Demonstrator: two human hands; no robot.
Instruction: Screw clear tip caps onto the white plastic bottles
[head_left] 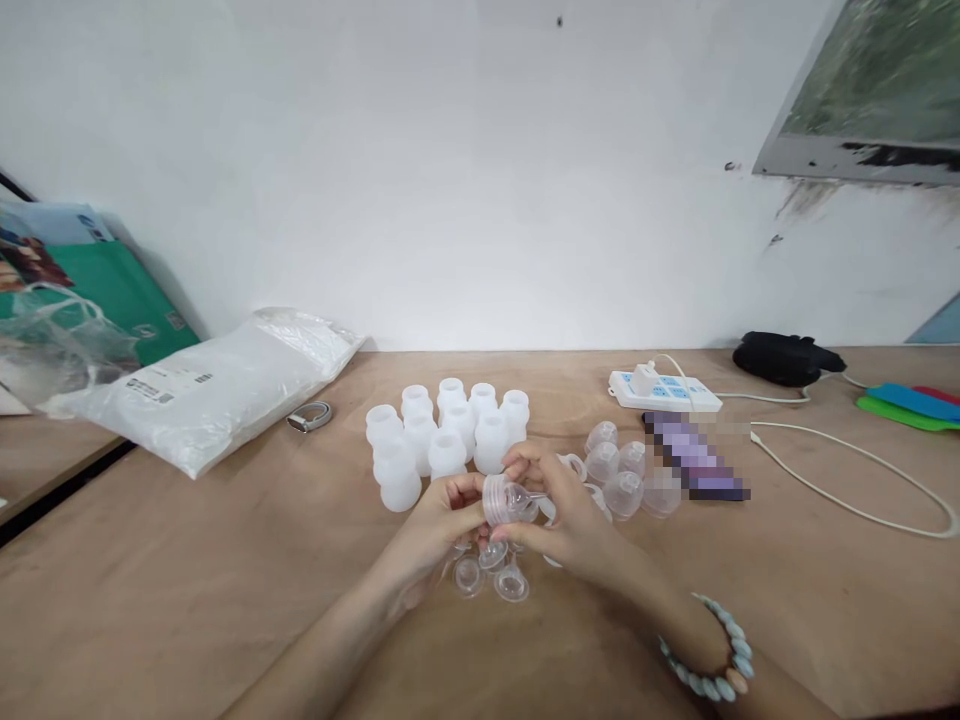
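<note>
Between my two hands is a clear ring with a transparent nipple (510, 500) in it, tilted on its side. My left hand (450, 515) pinches the ring from the left. Around its right side curve the fingers of my right hand (551, 505), thumb below and fingers above. Several white translucent bottles (399, 480) stand grouped just behind my hands. Loose clear nipples (511, 582) lie on the table below the hands. To the right of my right hand are several clear domed caps (623, 494), with pale rings (576, 467) partly hidden by the hand.
A white plastic package (225, 385) and a watch (309, 417) lie at the left of the wooden table (187, 590). At the right are a power strip (666, 390), a phone (694, 455), a cable (885, 460), a black case (787, 358) and coloured flat pieces (911, 402).
</note>
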